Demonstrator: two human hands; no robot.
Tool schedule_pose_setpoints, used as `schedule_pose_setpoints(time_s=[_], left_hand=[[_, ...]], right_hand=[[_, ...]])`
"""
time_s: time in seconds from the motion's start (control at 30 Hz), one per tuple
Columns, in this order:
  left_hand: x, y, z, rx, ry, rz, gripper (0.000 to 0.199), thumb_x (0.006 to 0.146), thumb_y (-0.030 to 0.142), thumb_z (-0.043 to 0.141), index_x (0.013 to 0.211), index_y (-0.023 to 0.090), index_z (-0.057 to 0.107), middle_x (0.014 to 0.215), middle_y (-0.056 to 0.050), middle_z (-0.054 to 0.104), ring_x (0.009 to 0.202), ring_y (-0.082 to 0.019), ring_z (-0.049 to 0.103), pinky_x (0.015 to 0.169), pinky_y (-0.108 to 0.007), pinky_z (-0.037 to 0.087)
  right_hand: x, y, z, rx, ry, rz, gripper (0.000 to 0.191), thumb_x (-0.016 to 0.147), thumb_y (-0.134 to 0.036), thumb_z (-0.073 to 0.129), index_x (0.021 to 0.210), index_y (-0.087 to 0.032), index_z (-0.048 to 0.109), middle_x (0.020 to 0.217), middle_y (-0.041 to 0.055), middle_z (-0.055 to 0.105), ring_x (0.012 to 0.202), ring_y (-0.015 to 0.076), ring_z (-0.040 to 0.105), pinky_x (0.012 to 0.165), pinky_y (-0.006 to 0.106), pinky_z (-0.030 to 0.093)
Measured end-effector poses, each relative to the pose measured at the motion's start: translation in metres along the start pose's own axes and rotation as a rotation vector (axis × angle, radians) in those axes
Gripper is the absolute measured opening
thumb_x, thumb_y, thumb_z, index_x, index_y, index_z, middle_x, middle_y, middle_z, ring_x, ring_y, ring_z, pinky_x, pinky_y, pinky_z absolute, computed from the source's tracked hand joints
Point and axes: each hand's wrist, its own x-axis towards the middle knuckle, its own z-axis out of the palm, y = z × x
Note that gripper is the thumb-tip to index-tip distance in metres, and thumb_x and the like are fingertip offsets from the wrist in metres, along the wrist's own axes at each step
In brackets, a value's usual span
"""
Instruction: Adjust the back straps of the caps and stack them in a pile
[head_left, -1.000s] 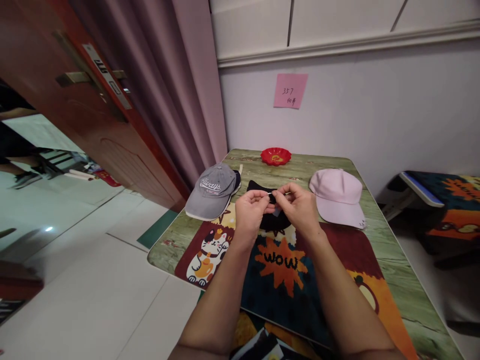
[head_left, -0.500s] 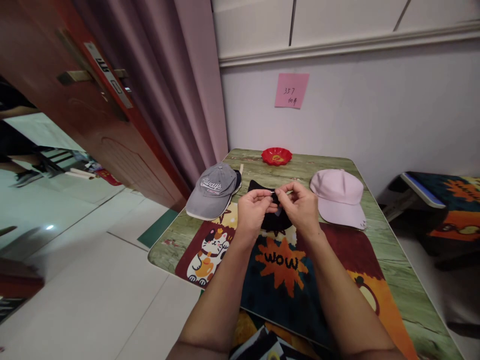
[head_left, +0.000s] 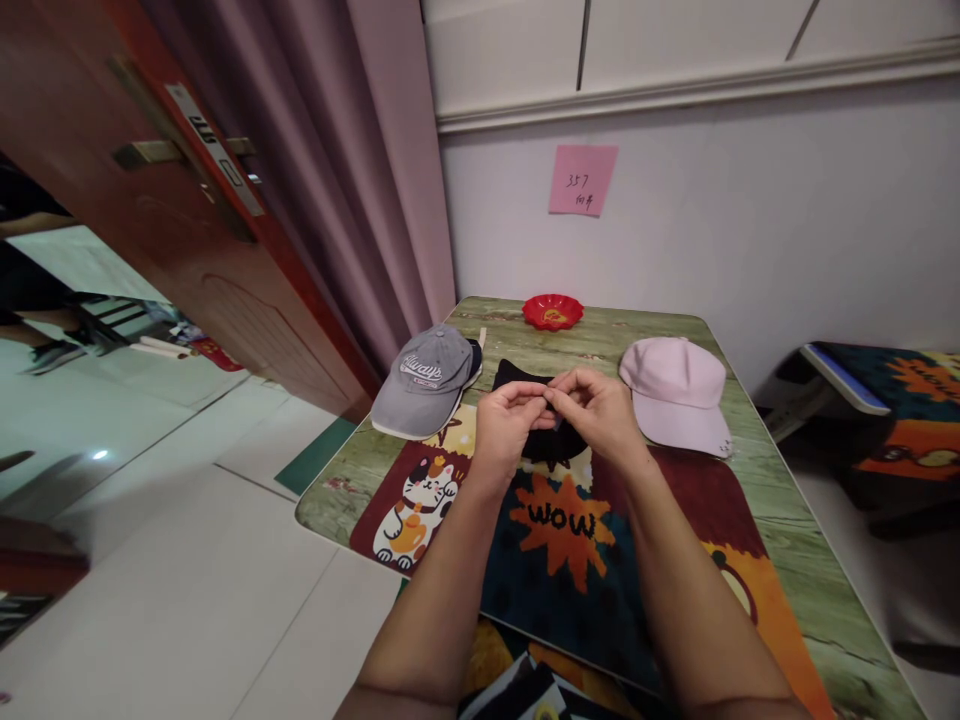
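Worktop (head_left: 645,328), left to right: we log grey cap (head_left: 431,372) | left hand (head_left: 507,418), fingertips pinched closed, contents hidden from us | black cap (head_left: 553,446), partly covered by both hands, at mat's (head_left: 540,590) far edge | right hand (head_left: 600,408), likewise pinched, meeting left's fingertips | pink cap (head_left: 673,385), near right hand.

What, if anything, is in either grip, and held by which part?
It cannot be told: the left grip and right grip meet in front of the black item, hiding anything pinched there.
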Motion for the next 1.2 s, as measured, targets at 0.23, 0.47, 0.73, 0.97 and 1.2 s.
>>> schedule_pose_setpoints(time_s=[0.23,0.47,0.73,0.97,1.2], left_hand=[[-0.002,0.0,0.002,0.021,0.04,-0.06,0.032,0.063,0.032,0.086,0.079,0.011,0.067,0.064,-0.003,0.069,0.054,-0.012,0.066,0.056,-0.023,0.057],[0.0,0.003,-0.003,0.064,0.005,-0.065,0.024,0.066,0.029,0.079,0.076,0.013,0.064,0.061,-0.002,0.065,0.052,-0.01,0.063,0.052,-0.019,0.052],[0.001,0.004,-0.005,0.029,-0.032,-0.116,0.02,0.065,0.026,0.074,0.077,0.013,0.063,0.06,-0.001,0.064,0.054,-0.01,0.063,0.052,-0.018,0.052],[-0.001,0.005,-0.002,0.027,-0.024,-0.102,0.022,0.065,0.027,0.075,0.077,0.015,0.061,0.061,0.0,0.063,0.054,-0.01,0.063,0.053,-0.02,0.054],[0.001,-0.002,0.0,0.087,0.023,-0.04,0.022,0.067,0.028,0.074,0.076,0.015,0.059,0.06,0.002,0.061,0.05,-0.009,0.061,0.052,-0.019,0.053]], right_hand=[[0.001,0.003,-0.002,0.099,-0.015,0.124,0.025,0.077,-0.04,0.075,0.083,-0.017,0.067,0.062,-0.0002,0.064,0.05,0.0115,0.054,0.048,0.023,0.042],[0.003,0.003,-0.02,0.003,-0.261,-0.079,0.035,0.079,-0.025,0.071,0.114,-0.022,0.072,0.093,0.0029,0.065,0.065,0.0106,0.058,0.059,0.024,0.048],[0.003,0.004,-0.022,-0.029,-0.223,-0.156,0.032,0.08,-0.017,0.066,0.111,-0.022,0.074,0.094,0.0036,0.068,0.071,0.0129,0.063,0.067,0.027,0.053],[0.003,0.005,-0.019,-0.002,-0.199,-0.148,0.024,0.08,-0.016,0.064,0.102,-0.021,0.074,0.095,0.0044,0.07,0.076,0.0149,0.069,0.068,0.027,0.057],[0.001,0.001,-0.022,0.062,-0.309,-0.117,0.029,0.081,-0.025,0.069,0.109,-0.021,0.071,0.106,0.0061,0.068,0.082,0.0171,0.072,0.077,0.031,0.061]])
